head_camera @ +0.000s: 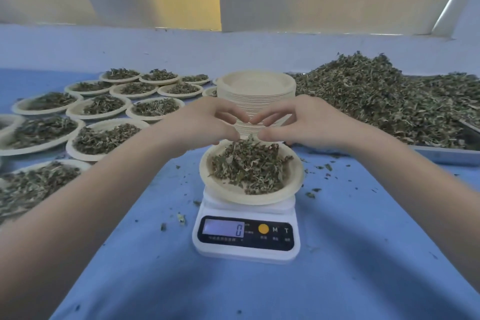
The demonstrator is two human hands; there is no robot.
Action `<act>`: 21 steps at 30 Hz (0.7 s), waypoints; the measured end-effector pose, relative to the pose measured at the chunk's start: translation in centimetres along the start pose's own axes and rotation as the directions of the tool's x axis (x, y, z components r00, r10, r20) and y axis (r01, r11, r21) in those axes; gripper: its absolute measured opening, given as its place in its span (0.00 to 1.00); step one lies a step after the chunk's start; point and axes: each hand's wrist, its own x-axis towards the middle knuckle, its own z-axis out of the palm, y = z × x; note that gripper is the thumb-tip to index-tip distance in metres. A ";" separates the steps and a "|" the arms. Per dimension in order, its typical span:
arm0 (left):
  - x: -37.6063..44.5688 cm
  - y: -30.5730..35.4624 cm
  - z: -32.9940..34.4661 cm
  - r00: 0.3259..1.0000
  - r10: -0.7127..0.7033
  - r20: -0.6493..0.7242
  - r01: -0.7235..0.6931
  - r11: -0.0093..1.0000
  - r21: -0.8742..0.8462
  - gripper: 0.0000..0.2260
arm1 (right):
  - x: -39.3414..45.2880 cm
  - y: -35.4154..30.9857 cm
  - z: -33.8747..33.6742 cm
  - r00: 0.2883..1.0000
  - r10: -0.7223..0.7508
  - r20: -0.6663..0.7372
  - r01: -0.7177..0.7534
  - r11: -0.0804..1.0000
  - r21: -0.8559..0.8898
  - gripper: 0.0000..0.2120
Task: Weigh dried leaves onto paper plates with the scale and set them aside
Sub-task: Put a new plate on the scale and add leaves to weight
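Head view: loaded paper plate (228,187) on scale (246,238), at 6 o'clock just below both hands; left hand (207,122) and right hand (298,122) equally near, fingers (262,118) curled, tips meeting, pinching nothing discernible.

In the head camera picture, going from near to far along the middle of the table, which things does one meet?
White digital scale → paper plate with dried leaves on the scale → the two hands, left hand and right hand, side by side → tall stack of empty paper plates.

Two bare, sleeveless forearms (85,205).
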 end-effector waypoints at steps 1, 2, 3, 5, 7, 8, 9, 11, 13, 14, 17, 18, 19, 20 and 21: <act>-0.1 -0.1 0.2 0.999 0.023 -0.026 -0.023 1.000 -0.003 0.13 | 0.0 0.0 0.2 1.000 -0.006 -0.003 0.006 1.000 -0.006 0.10; -0.1 -0.3 0.4 0.998 0.049 -0.050 -0.049 0.999 0.002 0.13 | -0.1 0.0 0.4 1.000 -0.013 -0.006 0.013 1.000 -0.003 0.10; -0.2 -0.4 0.6 0.995 0.075 -0.069 -0.074 0.997 0.017 0.12 | -0.1 -0.1 0.6 1.000 -0.020 -0.011 0.020 1.000 0.005 0.09; -0.2 -0.4 1.0 0.989 0.116 -0.088 -0.111 0.992 0.061 0.11 | 0.1 -0.1 1.1 0.999 -0.030 -0.024 0.030 0.999 0.021 0.09; -0.1 -0.5 1.2 0.987 0.129 -0.093 -0.121 0.989 0.083 0.10 | 0.3 0.0 1.3 0.999 -0.029 -0.034 0.029 0.999 0.019 0.10; -0.1 -0.5 1.3 0.988 0.126 -0.095 -0.118 0.990 0.083 0.10 | 0.4 0.0 1.4 0.999 -0.029 -0.036 0.029 0.999 0.012 0.11; -0.1 -0.5 1.3 0.988 0.122 -0.098 -0.114 0.990 0.081 0.10 | 0.5 0.0 1.4 0.999 -0.030 -0.036 0.031 0.999 0.009 0.11; -0.1 -0.6 1.2 0.988 0.119 -0.100 -0.112 0.991 0.068 0.10 | 0.4 0.1 1.4 0.999 -0.038 -0.031 0.039 0.999 0.024 0.11; -0.3 -0.7 1.1 0.989 0.115 -0.094 -0.111 0.992 0.051 0.10 | 0.2 0.4 1.4 0.999 -0.046 -0.023 0.047 0.998 0.040 0.11; -0.3 -0.9 1.1 0.989 0.112 -0.094 -0.108 0.993 0.047 0.10 | 0.0 0.6 1.4 0.999 -0.047 -0.018 0.048 0.998 0.042 0.11; -0.7 -1.8 1.1 0.991 0.079 -0.111 -0.076 0.996 0.038 0.11 | -0.9 1.7 1.2 1.000 -0.022 0.000 0.022 0.998 0.059 0.14; -0.8 -2.2 1.2 0.991 0.069 -0.114 -0.067 0.997 0.030 0.11 | -1.2 2.1 1.2 1.000 -0.009 0.008 0.008 0.998 0.064 0.15; -1.0 -2.5 1.3 0.991 0.064 -0.118 -0.062 0.998 0.022 0.11 | -1.6 2.6 1.1 1.000 0.005 0.014 -0.006 0.998 0.063 0.16; -1.1 -2.8 1.5 0.990 0.060 -0.126 -0.058 0.998 0.015 0.11 | -1.9 3.1 1.2 1.000 0.020 0.015 -0.020 0.998 0.058 0.18; -1.2 -3.0 1.7 0.988 0.057 -0.143 -0.056 0.998 0.009 0.11 | -2.2 3.5 1.2 0.999 0.033 0.012 -0.033 0.998 0.056 0.19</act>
